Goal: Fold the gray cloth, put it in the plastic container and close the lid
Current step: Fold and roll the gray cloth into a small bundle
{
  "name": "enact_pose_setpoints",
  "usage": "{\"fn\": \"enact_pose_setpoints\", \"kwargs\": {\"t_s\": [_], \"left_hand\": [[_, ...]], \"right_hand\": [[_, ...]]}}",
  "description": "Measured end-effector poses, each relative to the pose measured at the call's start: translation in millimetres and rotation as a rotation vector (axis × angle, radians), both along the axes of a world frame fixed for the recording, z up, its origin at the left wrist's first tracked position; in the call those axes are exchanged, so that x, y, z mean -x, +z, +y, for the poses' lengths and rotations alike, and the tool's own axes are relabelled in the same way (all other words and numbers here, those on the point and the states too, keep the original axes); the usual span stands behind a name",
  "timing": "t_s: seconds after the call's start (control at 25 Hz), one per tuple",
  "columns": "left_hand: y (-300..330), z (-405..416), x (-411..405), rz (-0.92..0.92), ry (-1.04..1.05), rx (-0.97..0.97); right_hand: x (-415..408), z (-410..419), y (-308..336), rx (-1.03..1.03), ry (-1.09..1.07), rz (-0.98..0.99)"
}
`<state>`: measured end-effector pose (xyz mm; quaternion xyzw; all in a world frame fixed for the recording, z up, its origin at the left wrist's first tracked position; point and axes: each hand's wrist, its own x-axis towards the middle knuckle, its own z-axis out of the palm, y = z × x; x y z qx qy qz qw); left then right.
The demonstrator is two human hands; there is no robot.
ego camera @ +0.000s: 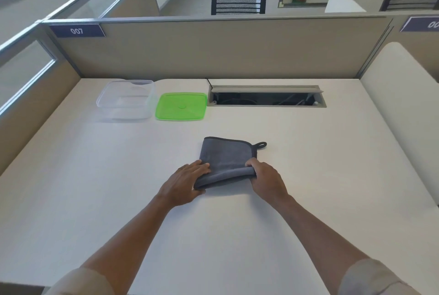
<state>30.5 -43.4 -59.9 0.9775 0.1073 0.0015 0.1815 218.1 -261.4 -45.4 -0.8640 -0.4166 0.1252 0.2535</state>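
Observation:
The gray cloth [225, 156] lies folded on the white desk at the middle, with a black trim and a small hanging loop at its far right corner. My left hand [184, 181] grips its near left corner, fingers on top and thumb under the folded edge. My right hand [267, 179] pinches the near right corner. The near edge is lifted slightly off the desk. The clear plastic container [102, 102] stands open at the back left. Its green lid [181, 106] lies flat just to the right of it.
An open cable slot [266, 98] is set into the desk right of the lid. A beige partition [213, 49] closes off the back, with a side panel on the left and a white divider [401, 109] on the right.

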Motion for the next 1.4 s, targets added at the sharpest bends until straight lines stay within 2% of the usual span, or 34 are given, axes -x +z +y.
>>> {"fn": "enact_pose_setpoints", "kwargs": {"t_s": [0.08,0.24,0.36,0.52,0.76,1.0,1.28,1.4], "left_hand": [[2,0,-6,-0.082,0.077,0.065],[8,-2,-22,-0.178,0.382,0.354],[14,1,-44,-0.194,0.598,0.534],[12,12,-73,-0.186,0.662,0.438],[18,22,-100,-0.143,0.721,0.359],[10,27,-114,-0.027,0.799,0.335],[2,25,-123,0.010,0.865,0.278],[1,23,-125,0.006,0.884,0.270]], "right_hand": [[-6,2,-2,-0.072,-0.030,0.104],[-13,5,1,-0.208,-0.136,0.320],[-18,13,3,-0.245,-0.260,0.404],[-28,24,8,-0.282,-0.443,0.443],[-47,43,9,-0.282,-0.506,0.418],[-57,56,2,-0.210,-0.589,0.403],[-58,44,-13,0.009,-0.605,0.174],[-62,31,-18,-0.022,-0.649,0.168]]}}
